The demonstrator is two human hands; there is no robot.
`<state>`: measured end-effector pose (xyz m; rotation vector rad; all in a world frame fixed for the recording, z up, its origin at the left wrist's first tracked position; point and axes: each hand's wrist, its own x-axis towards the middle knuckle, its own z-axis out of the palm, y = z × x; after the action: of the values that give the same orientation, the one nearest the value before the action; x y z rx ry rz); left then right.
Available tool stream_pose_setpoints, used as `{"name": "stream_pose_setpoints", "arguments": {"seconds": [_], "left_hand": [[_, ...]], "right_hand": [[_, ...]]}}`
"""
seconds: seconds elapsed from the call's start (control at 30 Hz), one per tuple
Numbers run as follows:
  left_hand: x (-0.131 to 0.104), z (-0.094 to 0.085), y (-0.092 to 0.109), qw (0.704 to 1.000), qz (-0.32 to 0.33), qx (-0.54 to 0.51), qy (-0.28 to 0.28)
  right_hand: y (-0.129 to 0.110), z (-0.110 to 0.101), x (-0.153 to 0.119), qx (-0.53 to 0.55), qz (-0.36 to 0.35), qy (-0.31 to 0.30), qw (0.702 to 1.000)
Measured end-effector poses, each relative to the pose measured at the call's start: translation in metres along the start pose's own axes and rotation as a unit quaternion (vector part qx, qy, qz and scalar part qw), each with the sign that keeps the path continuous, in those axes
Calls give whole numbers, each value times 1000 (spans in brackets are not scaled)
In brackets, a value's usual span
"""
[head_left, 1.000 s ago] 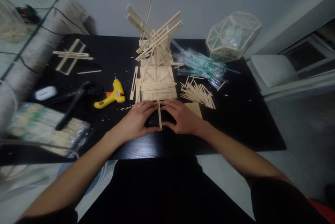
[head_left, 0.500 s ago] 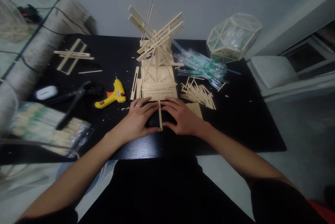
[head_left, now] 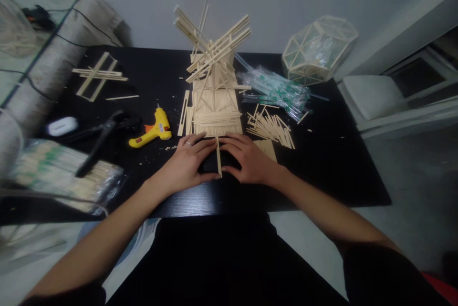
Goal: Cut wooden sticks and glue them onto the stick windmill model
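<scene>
Two or so thin wooden sticks (head_left: 219, 158) lie side by side on the black table, pointing away from me. My left hand (head_left: 189, 160), with a ring on one finger, presses on their left side with fingertips and thumb. From the other side my right hand (head_left: 246, 159) does the same, so the sticks are squeezed between both hands. Just beyond my fingertips is a wooden stick model (head_left: 214, 101) with a slatted base and crossed, windmill-like blades (head_left: 218, 53). Loose sticks (head_left: 216, 119) lie across its base. A small slatted panel (head_left: 266, 149) sits partly behind my right hand.
A yellow glue gun (head_left: 153, 129), black-handled pliers (head_left: 102, 139) and a bag of sticks (head_left: 64, 172) are on the left. Further back lies a crossed stick frame (head_left: 100, 76). To the right are cut sticks (head_left: 274, 127), wrapped glue sticks (head_left: 275, 91) and a faceted frame (head_left: 318, 51).
</scene>
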<state>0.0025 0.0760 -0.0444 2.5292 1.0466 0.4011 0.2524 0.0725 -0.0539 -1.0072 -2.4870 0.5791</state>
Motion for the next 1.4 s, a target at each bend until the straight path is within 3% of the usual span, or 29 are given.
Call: {"name": "stream_pose_setpoints", "arguments": {"seconds": [1.4], "left_hand": [[2,0,-1,1000,3,-6,-1]], "right_hand": [[0,0,1,-17,-1,-3,1000]]}}
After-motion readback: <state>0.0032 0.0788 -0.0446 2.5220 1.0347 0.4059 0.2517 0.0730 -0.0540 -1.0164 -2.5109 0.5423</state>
